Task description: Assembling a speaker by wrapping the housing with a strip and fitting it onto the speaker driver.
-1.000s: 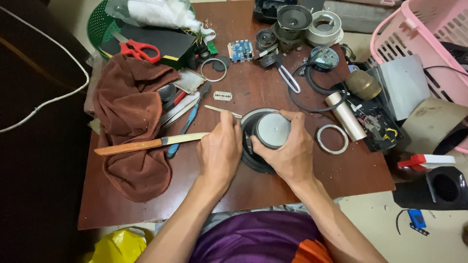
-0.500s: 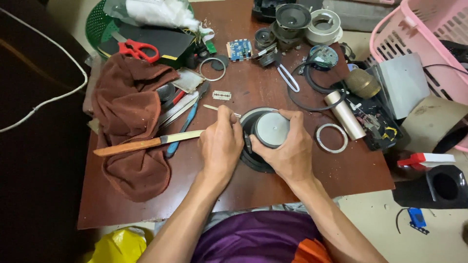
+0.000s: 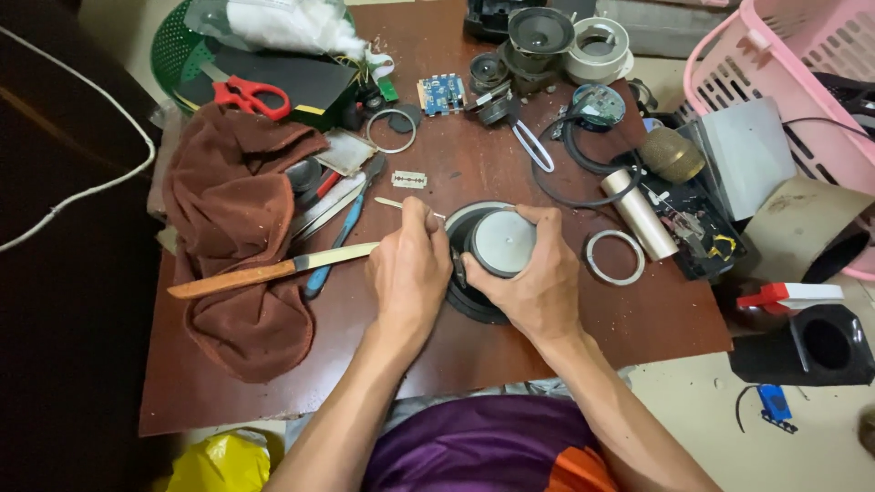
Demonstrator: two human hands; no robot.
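A round black speaker unit with a silver magnet back (image 3: 499, 244) lies on the brown table (image 3: 456, 364) in front of me. My right hand (image 3: 538, 278) grips it around its right and near side. My left hand (image 3: 410, 264) is closed around a thin pale stick-like tool (image 3: 390, 203), whose working end is at the speaker's left rim. Just left of that hand lies a wooden-handled knife (image 3: 264, 271) with its blade toward my fingers.
A brown cloth (image 3: 232, 228) covers the table's left side, with pliers (image 3: 337, 239), a razor blade (image 3: 409, 179) and red scissors (image 3: 251, 95) near it. Speaker parts, metal rings (image 3: 612, 257), a blue circuit board (image 3: 441, 93) and a silver cylinder (image 3: 638, 212) crowd the back and right. A pink basket (image 3: 802, 73) stands at the right.
Hands and speaker have stayed almost still; my left hand has shifted very slightly at the speaker's rim.
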